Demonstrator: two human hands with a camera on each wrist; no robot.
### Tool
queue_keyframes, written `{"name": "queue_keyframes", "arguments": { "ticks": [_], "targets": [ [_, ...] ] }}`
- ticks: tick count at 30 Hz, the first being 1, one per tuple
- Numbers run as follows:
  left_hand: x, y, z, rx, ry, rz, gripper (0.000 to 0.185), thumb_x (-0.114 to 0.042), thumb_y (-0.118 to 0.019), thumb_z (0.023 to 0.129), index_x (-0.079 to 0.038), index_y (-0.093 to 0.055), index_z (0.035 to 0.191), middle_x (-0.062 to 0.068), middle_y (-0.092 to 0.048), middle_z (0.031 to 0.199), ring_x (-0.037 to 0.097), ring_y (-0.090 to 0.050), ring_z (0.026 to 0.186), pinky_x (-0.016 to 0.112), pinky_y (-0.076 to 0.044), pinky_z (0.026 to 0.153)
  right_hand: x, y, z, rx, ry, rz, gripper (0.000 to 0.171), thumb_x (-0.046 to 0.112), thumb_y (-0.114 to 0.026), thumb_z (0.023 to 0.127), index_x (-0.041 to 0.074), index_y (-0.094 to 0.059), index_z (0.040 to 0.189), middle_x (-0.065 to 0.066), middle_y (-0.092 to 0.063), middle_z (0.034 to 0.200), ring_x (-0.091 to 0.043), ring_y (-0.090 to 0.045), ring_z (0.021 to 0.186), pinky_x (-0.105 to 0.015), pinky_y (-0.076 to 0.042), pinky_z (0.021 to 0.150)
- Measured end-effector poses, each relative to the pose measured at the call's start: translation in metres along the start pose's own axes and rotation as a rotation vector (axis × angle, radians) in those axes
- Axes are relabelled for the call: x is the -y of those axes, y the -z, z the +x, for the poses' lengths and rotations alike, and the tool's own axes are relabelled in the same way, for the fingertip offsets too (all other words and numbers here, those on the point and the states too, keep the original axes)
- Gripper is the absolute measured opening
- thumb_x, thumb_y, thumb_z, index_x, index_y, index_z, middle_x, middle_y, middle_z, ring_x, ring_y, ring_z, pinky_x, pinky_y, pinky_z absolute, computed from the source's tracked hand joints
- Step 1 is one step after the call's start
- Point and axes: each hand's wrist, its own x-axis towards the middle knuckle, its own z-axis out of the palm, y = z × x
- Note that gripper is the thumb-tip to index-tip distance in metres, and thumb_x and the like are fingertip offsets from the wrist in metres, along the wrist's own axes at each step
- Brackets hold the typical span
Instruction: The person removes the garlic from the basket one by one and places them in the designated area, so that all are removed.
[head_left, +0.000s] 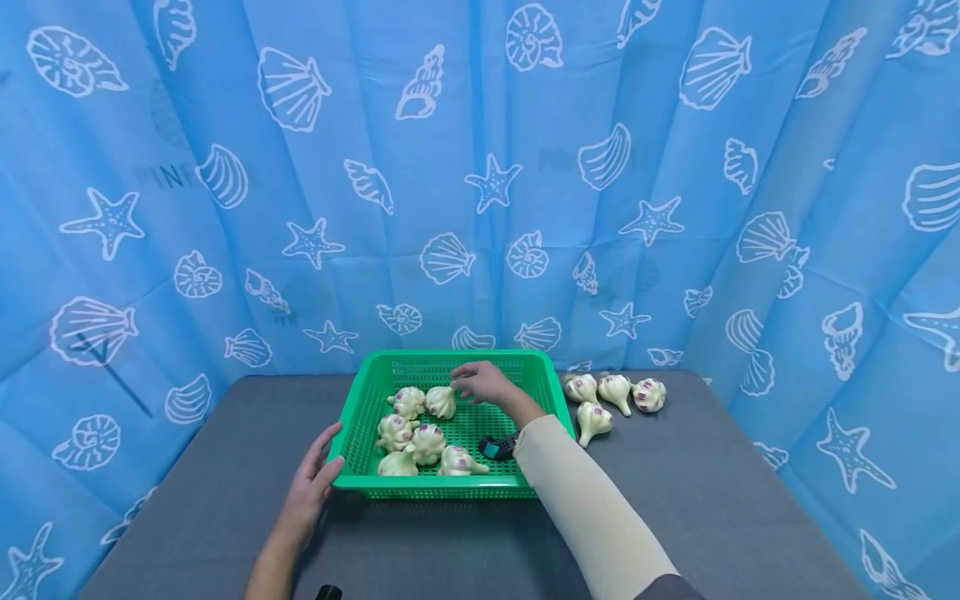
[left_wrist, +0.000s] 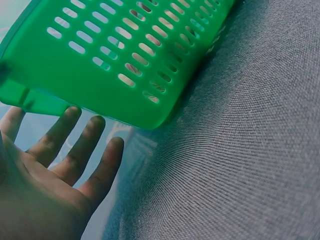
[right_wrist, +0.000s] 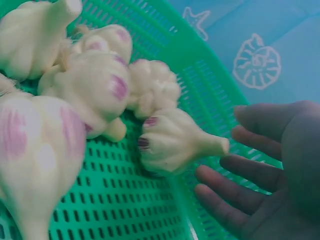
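Right hand [head_left: 482, 382] is held open, empty, beside a garlic bulb [head_left: 441, 402] in green basket [head_left: 360, 482]. Left hand [head_left: 313, 483], flat, braces rim. Bulb could be knocked aside; basket prob. shoved if brace slips.

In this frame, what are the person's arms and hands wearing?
The right arm wears a long cream sleeve to the wrist, with a small black and teal device strapped there. The right hand is bare. The left hand and forearm are bare, no gloves or rings visible.
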Motion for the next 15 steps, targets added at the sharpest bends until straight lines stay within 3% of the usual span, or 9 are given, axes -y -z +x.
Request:
{"name": "queue_keyframes", "arguments": {
  "ticks": [15],
  "targets": [
    [-0.0053,-0.0019,-0.0017,0.005,-0.019,-0.009,0.055,-0.022,-0.044,0.105,-0.013,-0.021,0.155,0.027,-0.026,0.152,-0.004,-0.049,0.109,0.027,-0.048,0.081,-0.0031,-0.0061,-0.0004,-0.007,0.012,-0.007,0.031,0.003,-0.060,0.094,-0.006,-0.062,0.123,-0.020,-0.062,0.120,-0.036,-0.062,0.106,-0.045,-0.048,0.089]
  ]
}}
